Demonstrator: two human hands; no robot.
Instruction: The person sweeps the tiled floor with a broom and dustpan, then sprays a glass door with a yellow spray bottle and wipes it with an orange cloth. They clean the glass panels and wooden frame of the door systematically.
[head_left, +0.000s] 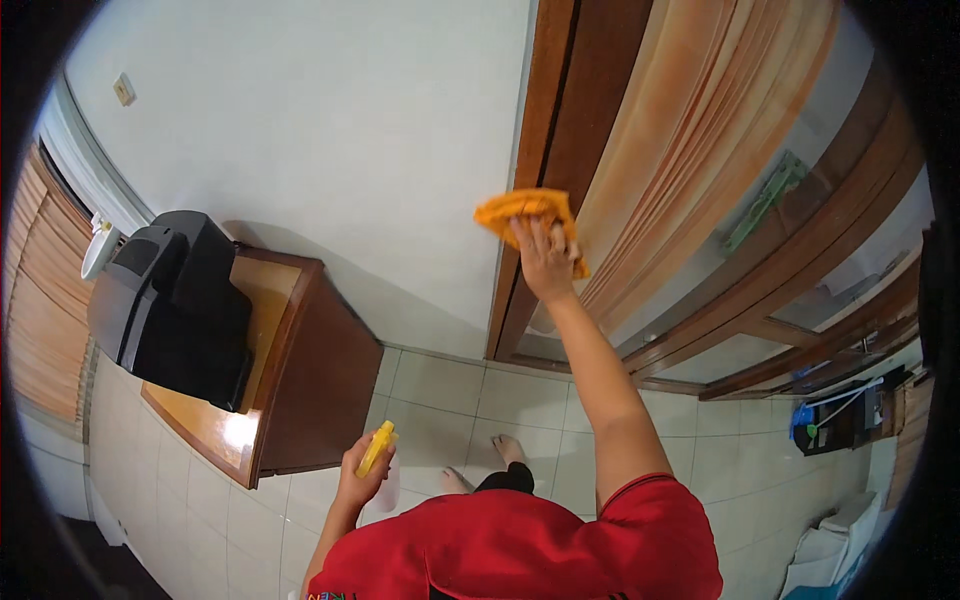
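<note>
My right hand (546, 262) reaches far forward with an orange cloth (520, 207) under its fingers. The cloth is bunched against the brown wooden frame (545, 120) of a glass panel, and part of it hangs past my fingers. Down at the lower left, my left hand (360, 474) is wrapped round a spray bottle with a yellow spray head (376, 447). The pale, see-through body of the bottle (385, 488) shows beside my hand, partly hidden by it.
To the left, a bulky black television (170, 310) stands on a brown wooden cabinet (320, 385). A white wall (350, 150) rises ahead. Peach curtains (690, 130) hang behind the glass on the right. Pale tiles (430, 385) cover the floor. A dark shelf (850, 420) stands far right.
</note>
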